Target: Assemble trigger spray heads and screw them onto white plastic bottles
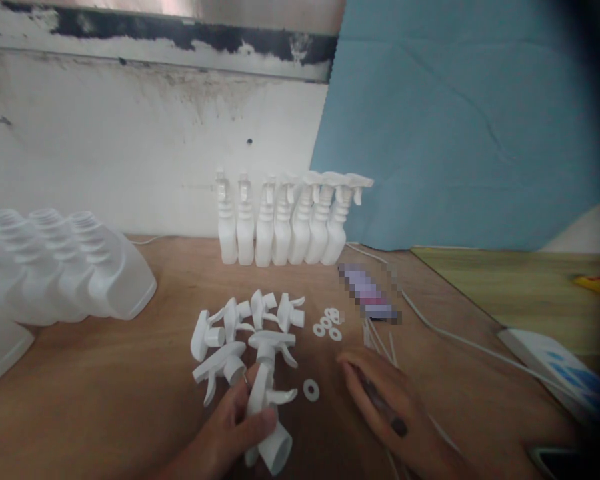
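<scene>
My left hand point(235, 417) is closed round a white trigger spray head point(269, 417), its open collar facing down toward me. More white spray heads point(219, 365) lie loose on the table just beyond that hand. A single white washer ring point(311, 390) lies between my hands, and several more rings point(326, 323) are grouped farther back. My right hand point(387, 393) rests low over the table with curled fingers, holding a dark pen-like tool point(380, 401) across it. Thin white tubes point(377, 340) run beneath and beyond this hand; its fingertips are partly hidden.
White spray bottles with heads fitted point(281, 233) stand in a row by the wall. Bottles without heads point(100, 267) lean in a group at left. A blurred-out phone-like object point(367, 292), a white cable point(450, 337) and a white-and-blue packet point(555, 367) lie at right.
</scene>
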`<state>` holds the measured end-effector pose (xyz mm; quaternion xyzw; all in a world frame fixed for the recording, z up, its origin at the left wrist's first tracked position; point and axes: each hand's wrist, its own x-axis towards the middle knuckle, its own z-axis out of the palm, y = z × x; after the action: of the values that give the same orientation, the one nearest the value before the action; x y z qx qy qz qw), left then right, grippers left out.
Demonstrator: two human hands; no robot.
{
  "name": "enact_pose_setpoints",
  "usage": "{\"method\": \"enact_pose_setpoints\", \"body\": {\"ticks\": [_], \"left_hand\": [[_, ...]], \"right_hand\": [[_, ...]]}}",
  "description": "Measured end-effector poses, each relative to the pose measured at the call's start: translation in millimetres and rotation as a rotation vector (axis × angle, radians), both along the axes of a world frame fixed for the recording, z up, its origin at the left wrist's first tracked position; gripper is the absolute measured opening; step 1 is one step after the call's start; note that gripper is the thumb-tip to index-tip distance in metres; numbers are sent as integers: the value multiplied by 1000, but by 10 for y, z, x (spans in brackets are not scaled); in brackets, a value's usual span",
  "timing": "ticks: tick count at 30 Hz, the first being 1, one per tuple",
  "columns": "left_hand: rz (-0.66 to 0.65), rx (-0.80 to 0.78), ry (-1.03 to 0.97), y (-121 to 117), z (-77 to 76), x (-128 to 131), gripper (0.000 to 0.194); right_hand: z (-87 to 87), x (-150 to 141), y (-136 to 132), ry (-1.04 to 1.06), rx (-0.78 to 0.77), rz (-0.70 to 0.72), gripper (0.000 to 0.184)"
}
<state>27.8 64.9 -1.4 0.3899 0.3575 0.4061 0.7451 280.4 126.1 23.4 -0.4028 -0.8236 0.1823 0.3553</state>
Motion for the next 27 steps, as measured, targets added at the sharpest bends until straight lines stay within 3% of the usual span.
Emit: {"method": "enact_pose_setpoints", "body": {"ticks": [2,4,7,10,12,16,19,21,23,25,27], "left_hand": [[29,74,49,-49,44,2,67],[34,166,112,-91,63,8,65],[68,263,259,-136,48,9,61],[89,306,443,-149,16,-11,53],[30,363,579,-132,8,-27,41],[-47,557,696,-64,22,-18,22],[-24,612,737,-37,10,15,17],[-8,634,793,-38,-30,28,24],[38,691,867,-46,-86,31,44],[117,800,944,-54,-133,26,66],[197,944,1016,-58,-147,20,73]], "right_hand": [[-23,45,23,42,20,-73,13],[-6,51,6,66,-112,-98,15],[73,-6,-59,61,-324,8,24],[115,-76,-101,24,-401,137,26],[88,-82,-99,14,-329,93,23],[-30,3,-65,37,-34,-108,15],[-83,51,-53,74,-50,-232,16],[-89,49,-52,87,-86,-260,18],[-82,34,-49,90,-85,-239,18],[-73,19,-46,74,-70,-200,18],[-70,15,-46,53,-46,-178,16]]}}
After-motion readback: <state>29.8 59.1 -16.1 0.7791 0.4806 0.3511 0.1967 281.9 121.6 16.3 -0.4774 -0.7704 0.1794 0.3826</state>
